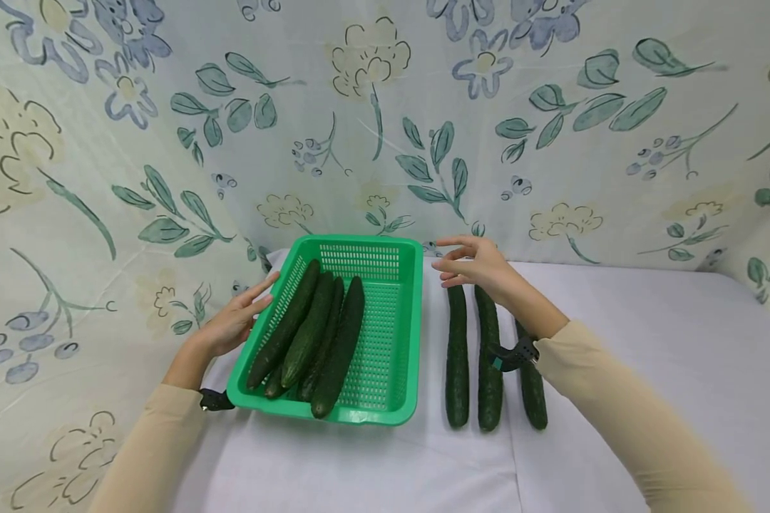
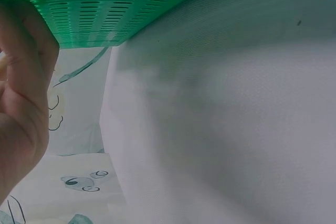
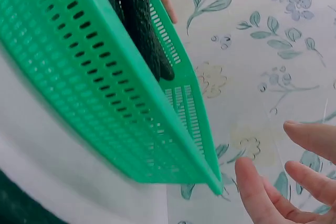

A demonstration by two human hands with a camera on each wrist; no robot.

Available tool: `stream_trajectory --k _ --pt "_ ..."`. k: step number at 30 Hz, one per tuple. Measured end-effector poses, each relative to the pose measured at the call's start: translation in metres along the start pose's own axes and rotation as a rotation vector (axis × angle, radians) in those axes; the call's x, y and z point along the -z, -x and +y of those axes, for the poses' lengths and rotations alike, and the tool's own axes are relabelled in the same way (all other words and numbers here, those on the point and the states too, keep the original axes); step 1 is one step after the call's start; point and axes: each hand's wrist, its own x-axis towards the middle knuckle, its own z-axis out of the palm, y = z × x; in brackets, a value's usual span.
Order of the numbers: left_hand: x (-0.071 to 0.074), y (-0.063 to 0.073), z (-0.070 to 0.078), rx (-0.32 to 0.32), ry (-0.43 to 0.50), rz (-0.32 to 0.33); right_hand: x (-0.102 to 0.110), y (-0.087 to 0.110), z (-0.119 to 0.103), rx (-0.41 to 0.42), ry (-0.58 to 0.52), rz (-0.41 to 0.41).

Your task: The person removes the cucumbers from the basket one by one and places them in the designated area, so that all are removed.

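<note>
The left hand (image 1: 234,324), fingers extended, rests against the green basket (image 1: 418,342), seemingly to steady it. Inside, cucumbers (image 1: 304,342) lie lengthwise toward the left (presumably the way they fit best). Beyond the right rim, the right hand (image 1: 476,263), fingers spread and gripping nothing, hovers by the far ends of three loose cucumbers (image 1: 488,324) aligned on the white cloth (image 1: 648,342).

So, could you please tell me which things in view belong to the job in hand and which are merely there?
In the job:
- green basket, left hand at its side
- cucumbers inside it
- three cucumbers outside it, near the right hand

Just there:
- white cloth
- floral backdrop
- black wrist straps
</note>
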Motion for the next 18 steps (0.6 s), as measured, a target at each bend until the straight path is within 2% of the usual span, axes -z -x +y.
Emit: stream_trajectory --k 11,18 --pt "0.000 0.000 -0.002 0.000 0.001 0.001 -0.037 -0.019 -0.017 -0.067 -0.095 -0.158" --pt "0.002 -0.001 -0.004 -0.011 0.008 -0.007 -0.060 -0.028 -0.020 -0.095 -0.087 -0.218"
